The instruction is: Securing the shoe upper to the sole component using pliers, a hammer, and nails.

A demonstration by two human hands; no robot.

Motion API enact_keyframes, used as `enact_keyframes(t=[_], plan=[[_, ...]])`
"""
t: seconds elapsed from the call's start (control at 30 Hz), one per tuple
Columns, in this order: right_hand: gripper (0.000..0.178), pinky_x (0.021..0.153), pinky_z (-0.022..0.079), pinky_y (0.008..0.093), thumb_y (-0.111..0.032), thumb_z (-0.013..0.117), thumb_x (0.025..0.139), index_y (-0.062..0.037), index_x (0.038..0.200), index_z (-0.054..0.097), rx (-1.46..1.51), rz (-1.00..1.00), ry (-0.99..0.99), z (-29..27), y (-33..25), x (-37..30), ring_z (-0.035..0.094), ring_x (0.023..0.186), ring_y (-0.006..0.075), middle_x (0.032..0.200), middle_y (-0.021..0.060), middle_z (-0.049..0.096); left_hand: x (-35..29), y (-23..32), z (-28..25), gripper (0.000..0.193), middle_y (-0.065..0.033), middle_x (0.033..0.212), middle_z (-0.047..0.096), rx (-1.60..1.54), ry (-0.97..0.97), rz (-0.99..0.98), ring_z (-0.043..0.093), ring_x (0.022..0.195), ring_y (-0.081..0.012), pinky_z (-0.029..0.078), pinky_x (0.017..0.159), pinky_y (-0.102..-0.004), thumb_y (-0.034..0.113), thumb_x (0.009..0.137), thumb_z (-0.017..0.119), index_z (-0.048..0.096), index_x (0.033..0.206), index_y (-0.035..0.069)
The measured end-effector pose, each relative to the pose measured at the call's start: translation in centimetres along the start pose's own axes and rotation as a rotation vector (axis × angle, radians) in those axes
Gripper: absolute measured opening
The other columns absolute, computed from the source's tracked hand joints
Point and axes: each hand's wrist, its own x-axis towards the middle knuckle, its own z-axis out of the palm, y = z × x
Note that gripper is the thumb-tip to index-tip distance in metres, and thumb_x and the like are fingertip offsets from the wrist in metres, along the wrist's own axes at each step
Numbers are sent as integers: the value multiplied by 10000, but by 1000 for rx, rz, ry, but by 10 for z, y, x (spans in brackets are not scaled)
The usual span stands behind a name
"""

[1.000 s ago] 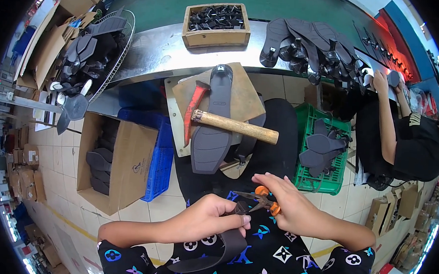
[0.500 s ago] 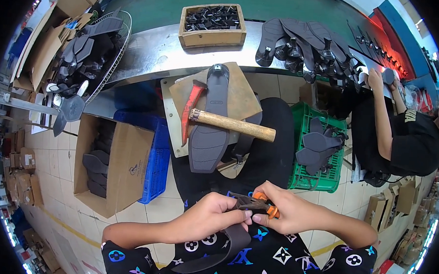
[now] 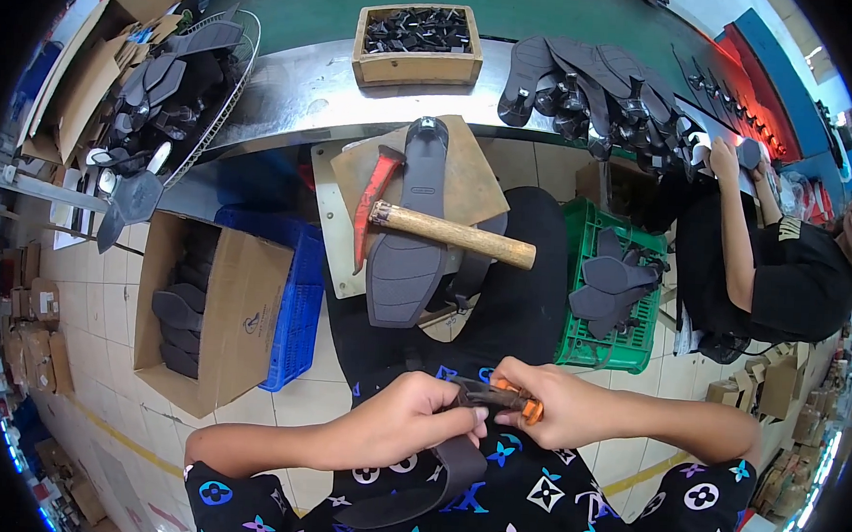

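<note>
My left hand (image 3: 408,424) pinches a dark, curved shoe sole (image 3: 456,472), whose long part hangs down in front of my patterned shirt. In my right hand (image 3: 573,409) are pincers with orange handles (image 3: 532,408). Their dark metal jaws meet the end of the sole between both hands; my fingers partly hide the contact. Beyond them, a heeled black sole (image 3: 401,279) lies on a tan pad (image 3: 474,177) over my lap. Across it rests a hammer (image 3: 452,235) with a red head and a wooden handle.
A wooden box (image 3: 417,70) of small black parts stands on the metal-edged bench. Heeled soles (image 3: 599,92) lie to its right. Soles fill a wire basket (image 3: 248,74), a cardboard box (image 3: 249,324) and a green crate (image 3: 576,351). A co-worker (image 3: 782,275) sits at right.
The view has shifted slightly. The pincers' handles look a little closer together in my right hand, while both hands stay at nearly the same spot with the sole.
</note>
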Motion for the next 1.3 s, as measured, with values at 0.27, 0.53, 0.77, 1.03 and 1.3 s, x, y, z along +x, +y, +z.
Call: enact_keyframes(t=[0.27, 0.53, 0.77, 1.03, 1.3], plan=[[345, 707, 501, 390, 20, 632, 830, -50, 1134, 484, 165, 20, -230, 0, -4, -10, 663, 799, 327, 849, 123, 641, -19, 27, -9, 289, -209, 712, 629, 443, -183, 236, 622, 612, -312, 471, 591, -398, 209, 936, 587, 674, 964, -65], [801, 1155, 286, 521, 72, 642, 785, -50, 1508, 319, -231, -134, 1, -16, 6, -8, 371, 1417, 405, 1448, 231, 446, -16, 34, -8, 289, -113, 646, 634, 175, -59, 40, 565, 541, -134, 420, 534, -317, 233, 976, 591, 698, 939, -32], [841, 1189, 200, 608, 118, 564, 756, -66, 1523, 270, -167, 52, 135, -2, 4, -3, 291, 1472, 403, 1519, 171, 417, 1, 19, 1, 304, -83, 624, 628, 120, 77, 6, 536, 540, -95, 401, 514, -295, 235, 979, 607, 701, 896, -42], [725, 1134, 287, 599, 91, 588, 769, -29, 1444, 352, -191, 104, 148, -3, 3, -9, 450, 1335, 405, 1358, 203, 519, 13, 20, 9, 301, -83, 620, 624, 65, 114, 10, 517, 551, -74, 395, 509, -291, 227, 965, 619, 706, 903, -55], [340, 769, 485, 231, -179, 684, 968, -11, 1222, 533, 212, 74, 516, -19, 59, -43, 587, 920, 71, 1012, 27, 630, 67, 42, 18, 294, -39, 709, 680, 176, 67, 159, 580, 666, -53, 457, 601, -248, 224, 955, 629, 704, 877, -49]])
